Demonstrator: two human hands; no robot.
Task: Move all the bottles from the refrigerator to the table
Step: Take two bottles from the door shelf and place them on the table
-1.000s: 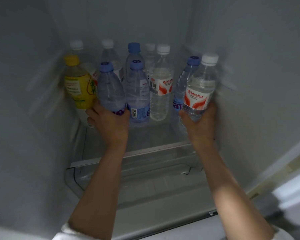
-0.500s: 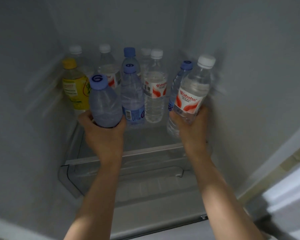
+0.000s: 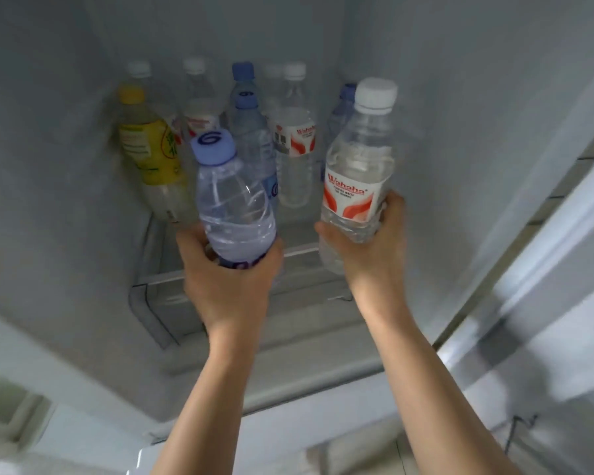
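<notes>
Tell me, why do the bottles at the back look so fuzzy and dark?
In the head view, the fridge is dim and the back row of bottles looks soft and hazy; the white-capped bottle in the right hand shows sharper; the lower corners are smeared.

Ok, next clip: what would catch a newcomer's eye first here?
Two bottles held up in the foreground: the left hand grips a blue-capped bottle, the right hand a white-capped Wahaha bottle. Behind them, more bottles stand on the refrigerator shelf, with a yellow bottle at far left.
</notes>
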